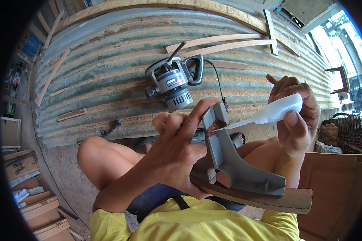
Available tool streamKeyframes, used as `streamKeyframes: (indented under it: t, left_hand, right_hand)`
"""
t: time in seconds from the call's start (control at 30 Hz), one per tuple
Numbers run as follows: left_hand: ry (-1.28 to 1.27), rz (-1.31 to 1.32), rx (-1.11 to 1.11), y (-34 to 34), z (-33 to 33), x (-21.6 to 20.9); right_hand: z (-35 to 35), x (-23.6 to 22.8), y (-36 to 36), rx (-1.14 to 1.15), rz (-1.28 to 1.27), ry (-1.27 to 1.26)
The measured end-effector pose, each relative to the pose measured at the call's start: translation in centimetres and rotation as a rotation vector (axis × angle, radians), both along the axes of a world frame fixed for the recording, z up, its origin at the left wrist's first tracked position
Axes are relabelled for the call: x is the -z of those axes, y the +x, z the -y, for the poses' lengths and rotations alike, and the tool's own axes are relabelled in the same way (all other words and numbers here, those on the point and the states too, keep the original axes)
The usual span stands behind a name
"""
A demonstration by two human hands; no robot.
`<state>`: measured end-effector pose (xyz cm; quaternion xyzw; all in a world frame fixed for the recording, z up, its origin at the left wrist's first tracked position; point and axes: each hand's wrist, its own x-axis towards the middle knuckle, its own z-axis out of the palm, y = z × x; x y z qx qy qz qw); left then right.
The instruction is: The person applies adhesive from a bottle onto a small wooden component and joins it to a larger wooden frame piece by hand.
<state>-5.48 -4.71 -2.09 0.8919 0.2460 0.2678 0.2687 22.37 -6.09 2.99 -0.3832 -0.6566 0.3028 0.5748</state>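
My left hand (177,146) grips a grey angled bracket (251,174) by its upright arm, the index finger along its top end. Beneath the bracket lies a curved strip of wood (297,201), with the left thumb and palm near it. Reddish-brown dust or filler (214,127) sits in the hollow of the bracket's upper part. My right hand (299,116) pinches a small white squeeze bottle (283,108) held nearly level. Its long thin nozzle points left, the tip at the reddish-brown patch; whether it touches I cannot tell.
A grey handheld router (172,84) with a black cord rests on a dusty corrugated metal sheet (120,72) beyond my knees. Wooden strips (225,40) lie farther off. A brown cabinet panel (334,188) stands at the right, stacked wood pieces (42,211) at the lower left.
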Motion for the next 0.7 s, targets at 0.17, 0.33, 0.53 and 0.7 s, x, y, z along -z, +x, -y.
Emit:
streamKeyframes:
  t: [0.17, 0.33, 0.53, 0.7]
  left_hand:
    - [-0.007, -0.018, 0.01, 0.03, -0.11, -0.22]
    - [0.013, -0.029, 0.008, 0.16, -0.09, -0.13]
    - [0.013, -0.034, 0.004, 0.38, -0.05, -0.29]
    - [0.043, -0.055, -0.014, 0.41, -0.09, -0.29]
  right_hand:
    - [0.05, -0.11, 0.13, 0.03, 0.003, -0.008]
    - [0.15, -0.12, 0.37, 0.026, 0.008, -0.002]
    - [0.15, -0.23, 0.51, 0.042, 0.006, -0.003]
    - [0.18, -0.15, 0.89, 0.052, 0.006, -0.004]
